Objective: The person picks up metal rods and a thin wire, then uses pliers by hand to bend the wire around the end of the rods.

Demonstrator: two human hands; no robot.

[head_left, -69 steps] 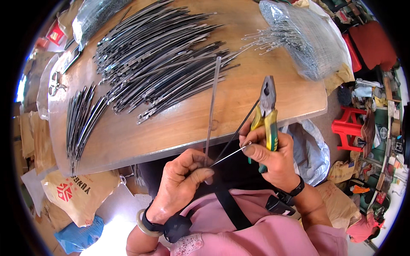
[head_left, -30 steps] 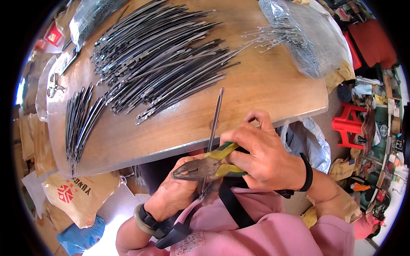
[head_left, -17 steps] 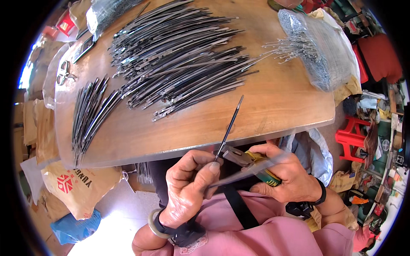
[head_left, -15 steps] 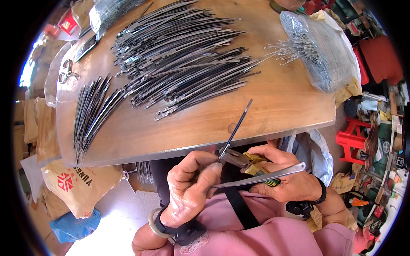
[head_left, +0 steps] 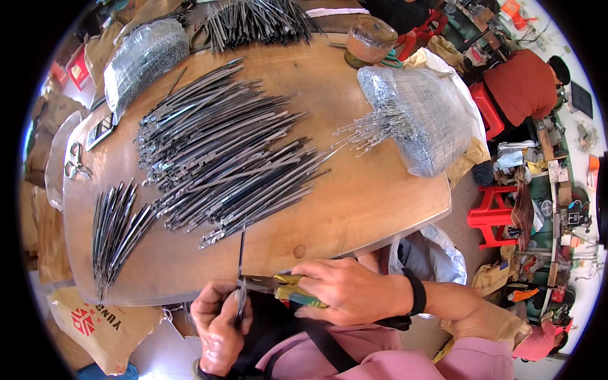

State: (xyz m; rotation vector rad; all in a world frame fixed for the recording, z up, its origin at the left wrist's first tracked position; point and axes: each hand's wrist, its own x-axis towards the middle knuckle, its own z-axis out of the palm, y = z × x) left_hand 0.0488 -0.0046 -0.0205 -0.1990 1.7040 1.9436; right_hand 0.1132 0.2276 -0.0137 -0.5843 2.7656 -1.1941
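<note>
My left hand (head_left: 218,323) is closed on a narrow metal strip (head_left: 241,256), pinched between thumb and fingers, with its dark end rising over the table's near edge. My right hand (head_left: 348,291) is wrapped round the yellow and green handles of pliers (head_left: 259,282). The jaws of the pliers meet the strip just above my left thumb; whether they bite on it I cannot tell. Beyond my hands lies a broad pile of similar dark and silver strips (head_left: 215,145) on the wooden table (head_left: 361,221). A smaller bundle of strips (head_left: 114,231) fans out at the left.
A plastic-wrapped bundle of thin wire pieces (head_left: 430,120) lies at the table's right, another wrapped bundle (head_left: 145,63) at the far left. Scissors (head_left: 77,161) and a phone-like device (head_left: 101,131) sit near the left edge. A round container (head_left: 369,41) stands far right; red stools (head_left: 494,218) are beyond.
The view has shifted, showing more of the table's far side. The strip in my left hand has turned from slanting to nearly upright. My right hand and the pliers have swung more level.
</note>
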